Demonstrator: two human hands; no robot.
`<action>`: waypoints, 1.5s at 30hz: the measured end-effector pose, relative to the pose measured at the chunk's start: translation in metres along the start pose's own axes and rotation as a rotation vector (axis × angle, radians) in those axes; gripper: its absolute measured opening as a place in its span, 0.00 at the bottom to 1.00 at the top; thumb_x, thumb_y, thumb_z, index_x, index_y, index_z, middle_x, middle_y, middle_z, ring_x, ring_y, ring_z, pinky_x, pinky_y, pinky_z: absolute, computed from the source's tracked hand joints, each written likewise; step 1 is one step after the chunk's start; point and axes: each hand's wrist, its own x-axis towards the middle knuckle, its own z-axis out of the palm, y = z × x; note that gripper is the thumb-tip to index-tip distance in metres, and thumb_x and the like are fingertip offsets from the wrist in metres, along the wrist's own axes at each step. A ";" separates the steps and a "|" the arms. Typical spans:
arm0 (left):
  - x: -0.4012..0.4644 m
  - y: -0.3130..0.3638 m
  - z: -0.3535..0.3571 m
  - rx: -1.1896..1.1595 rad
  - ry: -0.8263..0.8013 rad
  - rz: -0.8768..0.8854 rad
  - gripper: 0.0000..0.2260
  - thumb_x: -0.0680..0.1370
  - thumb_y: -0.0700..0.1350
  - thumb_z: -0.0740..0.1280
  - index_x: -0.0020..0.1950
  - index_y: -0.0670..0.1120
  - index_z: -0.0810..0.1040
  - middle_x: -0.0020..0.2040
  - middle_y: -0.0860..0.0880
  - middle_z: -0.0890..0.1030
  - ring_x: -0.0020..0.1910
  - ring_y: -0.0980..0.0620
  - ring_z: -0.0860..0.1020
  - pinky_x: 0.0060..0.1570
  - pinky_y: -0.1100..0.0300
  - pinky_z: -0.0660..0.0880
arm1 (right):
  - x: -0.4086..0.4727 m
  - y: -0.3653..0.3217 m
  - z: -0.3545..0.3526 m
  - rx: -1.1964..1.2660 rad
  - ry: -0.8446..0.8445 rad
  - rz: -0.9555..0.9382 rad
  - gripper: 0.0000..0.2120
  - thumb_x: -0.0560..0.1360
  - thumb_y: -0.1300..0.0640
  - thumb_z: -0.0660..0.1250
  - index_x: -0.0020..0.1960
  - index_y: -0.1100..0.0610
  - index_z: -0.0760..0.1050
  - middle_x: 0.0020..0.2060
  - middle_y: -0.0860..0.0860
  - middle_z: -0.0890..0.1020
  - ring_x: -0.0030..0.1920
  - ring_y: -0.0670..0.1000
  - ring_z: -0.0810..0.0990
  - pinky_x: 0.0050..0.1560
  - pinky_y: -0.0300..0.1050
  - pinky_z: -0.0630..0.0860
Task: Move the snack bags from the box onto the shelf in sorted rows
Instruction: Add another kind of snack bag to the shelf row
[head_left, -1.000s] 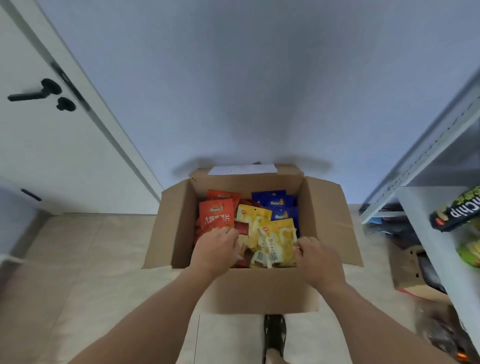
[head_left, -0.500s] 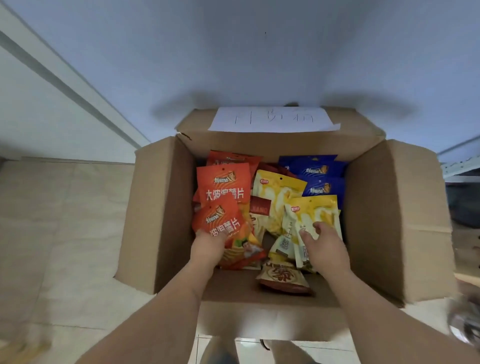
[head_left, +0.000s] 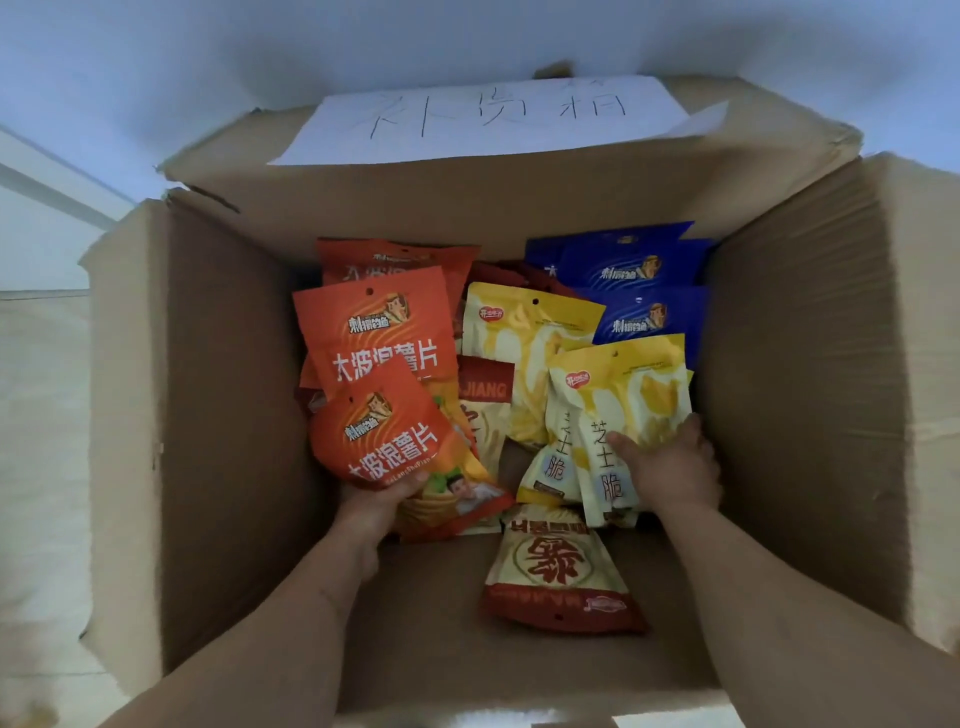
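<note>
An open cardboard box (head_left: 228, 426) fills the view, with snack bags piled at its far end. My left hand (head_left: 376, 506) grips the lower edge of an orange chip bag (head_left: 384, 431), tilted up above the pile. My right hand (head_left: 670, 467) holds a yellow cheese-crisp bag (head_left: 618, 415) by its lower right side, thumb across the front. More orange bags (head_left: 374, 332) lie at the left, yellow ones (head_left: 524, 353) in the middle and blue bags (head_left: 623, 280) at the back right. A cream and red bag (head_left: 556, 577) lies flat on the box floor near me.
A white paper sheet with handwriting (head_left: 493, 117) is stuck on the box's far flap. The right flap (head_left: 930, 364) stands open. Pale tiled floor (head_left: 36, 415) lies to the left, and a light wall rises behind the box. No shelf is in view.
The camera has moved closer over the box. Both hands have gone deeper inside; the left has lifted an orange bag by its lower edge and the right has closed on a yellow bag.
</note>
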 end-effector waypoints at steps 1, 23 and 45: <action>0.002 0.000 0.000 0.005 0.000 0.017 0.38 0.71 0.45 0.79 0.77 0.45 0.63 0.72 0.42 0.73 0.70 0.41 0.71 0.60 0.52 0.66 | 0.003 -0.001 0.001 0.008 -0.013 0.025 0.55 0.68 0.32 0.73 0.80 0.54 0.47 0.75 0.60 0.62 0.74 0.64 0.62 0.72 0.63 0.62; -0.006 -0.011 0.025 -0.015 -0.139 0.138 0.17 0.74 0.45 0.76 0.61 0.52 0.77 0.61 0.47 0.80 0.60 0.43 0.78 0.65 0.47 0.72 | -0.008 0.020 -0.010 0.664 -0.203 0.000 0.19 0.74 0.55 0.75 0.63 0.56 0.77 0.54 0.51 0.82 0.52 0.55 0.80 0.52 0.48 0.75; -0.259 0.072 -0.048 0.561 -0.856 0.589 0.24 0.69 0.44 0.79 0.63 0.47 0.77 0.58 0.49 0.84 0.57 0.50 0.82 0.64 0.53 0.74 | -0.230 0.090 -0.199 1.209 0.158 -0.219 0.12 0.69 0.55 0.80 0.50 0.51 0.82 0.48 0.47 0.87 0.50 0.51 0.86 0.54 0.52 0.82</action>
